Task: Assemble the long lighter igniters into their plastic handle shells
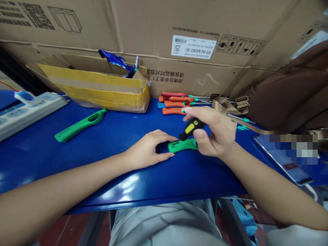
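My right hand [217, 131] is closed around a small screwdriver [190, 129] with a black and yellow handle, tilted so its thin shaft points down and left. The tip is at the left end of a green lighter handle [183, 145] lying flat on the blue table. Thumb and fingers of my left hand [147, 147] grip that same end from both sides. My right hand partly hides the handle's other end. Farther left lies a second green lighter handle [79, 127], touched by neither hand.
Behind my hands lie several long lighters [176, 103], orange, red and blue. A yellow-taped cardboard box [102, 90] stands at the back left, near a power strip [30, 111]. At the right are a phone [284, 159] and a brown bag [287, 92]. Large cartons [143, 24] form the back.
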Demonstrator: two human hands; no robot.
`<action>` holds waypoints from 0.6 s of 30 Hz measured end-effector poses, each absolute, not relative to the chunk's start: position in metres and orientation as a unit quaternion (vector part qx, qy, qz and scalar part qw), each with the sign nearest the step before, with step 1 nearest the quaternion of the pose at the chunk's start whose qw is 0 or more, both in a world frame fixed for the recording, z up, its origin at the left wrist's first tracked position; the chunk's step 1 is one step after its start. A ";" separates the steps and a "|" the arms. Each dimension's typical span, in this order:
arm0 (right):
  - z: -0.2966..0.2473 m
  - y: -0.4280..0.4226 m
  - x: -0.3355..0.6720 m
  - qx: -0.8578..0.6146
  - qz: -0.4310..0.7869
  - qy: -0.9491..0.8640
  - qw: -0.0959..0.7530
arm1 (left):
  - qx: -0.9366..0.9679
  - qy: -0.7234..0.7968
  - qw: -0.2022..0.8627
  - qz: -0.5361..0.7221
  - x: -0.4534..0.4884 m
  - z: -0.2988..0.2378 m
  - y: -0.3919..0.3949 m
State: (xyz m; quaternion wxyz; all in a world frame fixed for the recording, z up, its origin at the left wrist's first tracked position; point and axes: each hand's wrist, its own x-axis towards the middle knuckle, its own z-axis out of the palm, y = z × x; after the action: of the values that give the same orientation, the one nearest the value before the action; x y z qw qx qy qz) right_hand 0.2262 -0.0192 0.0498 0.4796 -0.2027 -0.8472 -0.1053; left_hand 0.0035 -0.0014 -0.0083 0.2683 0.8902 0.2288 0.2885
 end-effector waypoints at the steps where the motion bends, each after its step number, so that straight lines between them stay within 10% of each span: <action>1: 0.050 -0.020 0.226 -0.214 -0.062 -0.853 0.472 | 0.889 0.229 0.271 0.289 0.003 -0.008 -0.001; 18: 0.046 -0.019 0.220 -0.202 -0.052 -0.840 0.501 | 0.891 0.249 0.260 0.277 0.003 -0.009 -0.002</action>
State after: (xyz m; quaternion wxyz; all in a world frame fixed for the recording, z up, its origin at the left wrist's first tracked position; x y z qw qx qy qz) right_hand 0.2204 -0.0192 0.0458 0.5010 -0.2015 -0.8401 -0.0517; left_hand 0.0027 -0.0015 -0.0086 0.2596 0.8909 0.2493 0.2770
